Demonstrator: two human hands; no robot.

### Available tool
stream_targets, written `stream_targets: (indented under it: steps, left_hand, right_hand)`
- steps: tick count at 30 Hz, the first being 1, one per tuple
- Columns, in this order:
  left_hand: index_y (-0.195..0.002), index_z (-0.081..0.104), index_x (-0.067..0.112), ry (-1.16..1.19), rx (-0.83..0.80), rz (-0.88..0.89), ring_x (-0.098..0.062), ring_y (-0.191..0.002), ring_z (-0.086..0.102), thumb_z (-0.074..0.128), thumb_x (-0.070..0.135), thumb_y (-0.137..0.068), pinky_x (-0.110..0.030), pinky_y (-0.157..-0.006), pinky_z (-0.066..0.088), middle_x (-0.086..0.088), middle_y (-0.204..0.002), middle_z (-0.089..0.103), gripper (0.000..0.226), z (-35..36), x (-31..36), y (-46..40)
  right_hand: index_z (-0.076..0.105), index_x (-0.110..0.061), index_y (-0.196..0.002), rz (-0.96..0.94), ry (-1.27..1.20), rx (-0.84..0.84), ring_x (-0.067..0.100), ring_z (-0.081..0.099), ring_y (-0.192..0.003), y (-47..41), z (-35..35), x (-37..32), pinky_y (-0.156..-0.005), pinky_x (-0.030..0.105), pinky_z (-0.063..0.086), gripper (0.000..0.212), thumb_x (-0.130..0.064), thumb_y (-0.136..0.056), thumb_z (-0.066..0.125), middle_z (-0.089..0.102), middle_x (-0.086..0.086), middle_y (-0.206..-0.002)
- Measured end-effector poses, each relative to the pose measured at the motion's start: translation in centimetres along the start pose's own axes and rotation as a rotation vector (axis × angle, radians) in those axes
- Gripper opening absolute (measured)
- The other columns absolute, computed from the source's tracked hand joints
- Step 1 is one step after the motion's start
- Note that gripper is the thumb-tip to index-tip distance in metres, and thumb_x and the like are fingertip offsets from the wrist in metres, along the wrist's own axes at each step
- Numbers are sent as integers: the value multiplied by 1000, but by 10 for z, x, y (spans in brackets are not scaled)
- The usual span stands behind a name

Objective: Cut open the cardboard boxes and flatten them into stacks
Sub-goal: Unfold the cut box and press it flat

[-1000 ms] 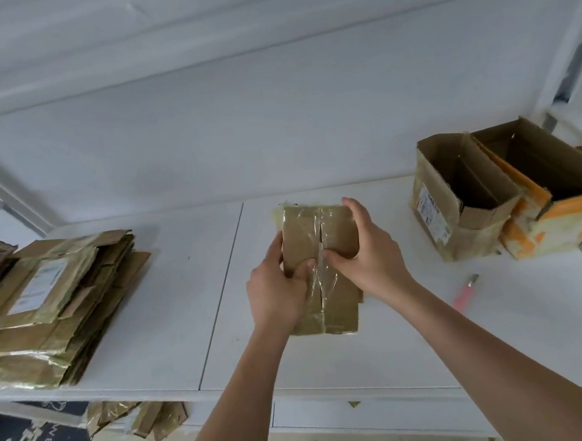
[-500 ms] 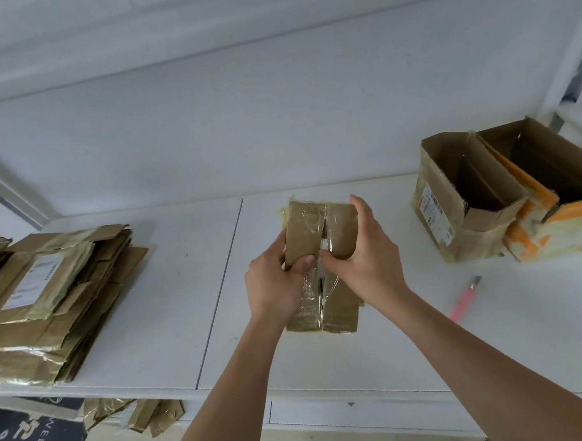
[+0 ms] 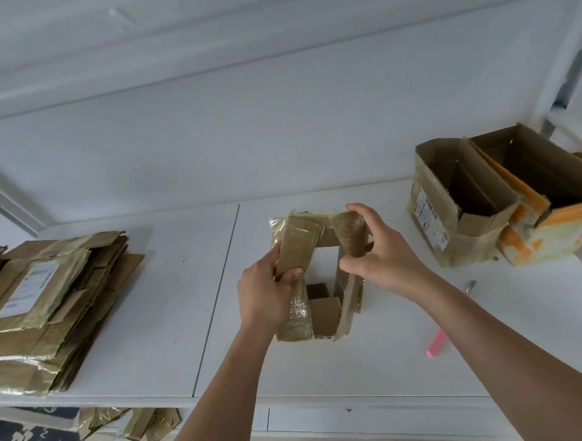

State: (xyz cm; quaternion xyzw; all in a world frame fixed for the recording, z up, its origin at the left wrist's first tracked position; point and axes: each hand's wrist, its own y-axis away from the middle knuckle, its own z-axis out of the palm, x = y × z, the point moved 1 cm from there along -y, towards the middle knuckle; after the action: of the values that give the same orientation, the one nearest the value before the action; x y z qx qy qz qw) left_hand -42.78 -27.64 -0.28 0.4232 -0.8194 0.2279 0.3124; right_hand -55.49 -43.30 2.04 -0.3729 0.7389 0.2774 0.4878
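Hands (image 3: 270, 297) and (image 3: 379, 256) grip opposite flaps of the taped box (image 3: 317, 276) above the shelf (image 3: 391, 347), pulling it open; leftover tape could tear the cardboard unevenly or snap a flap free, I judge.

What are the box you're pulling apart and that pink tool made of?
Box: brown corrugated cardboard, going by the fluted cut edge; its outside is wrapped in glossy clear tape that wrinkles and glints. Both the left hand and right hand grip its flaps. Pink tool: probably smooth plastic with a metal tip; too small to confirm.
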Motion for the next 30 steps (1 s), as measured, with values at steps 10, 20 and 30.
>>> stream_targets:
  steps: [10, 20, 30]
  left_hand:
    - [-131, 59, 40, 36, -22, -45, -10, -81, 65, 72, 23, -86, -16, -65, 44, 11, -86, 72, 49, 0, -12, 2]
    - [-145, 33, 39, 27, 25, -53, -18, -74, 63, 70, 31, -88, -32, -72, 48, 9, -80, 66, 68, -8, -14, 5]
    - [-145, 28, 40, -22, 3, -43, -24, -80, 63, 67, 32, -90, -33, -74, 48, 2, -81, 65, 68, -4, 3, 0]
  right_hand:
    - [49, -45, -131, -37, -221, -121, -4, 59, -69, 6, -16, 10, -66, 17, 46, 74, 11, -83, 53, 63, -15, -111]
    - [42, -47, -132, 79, -441, 99, 19, 66, -105, 7, 12, 51, -97, 38, 52, 63, 5, -96, 52, 68, 1, -115]
    - [65, -1, -121, -411, 263, 443, 29, 49, -116, -10, 31, 44, -100, 32, 42, 46, -7, -77, 79, 47, 12, -126]
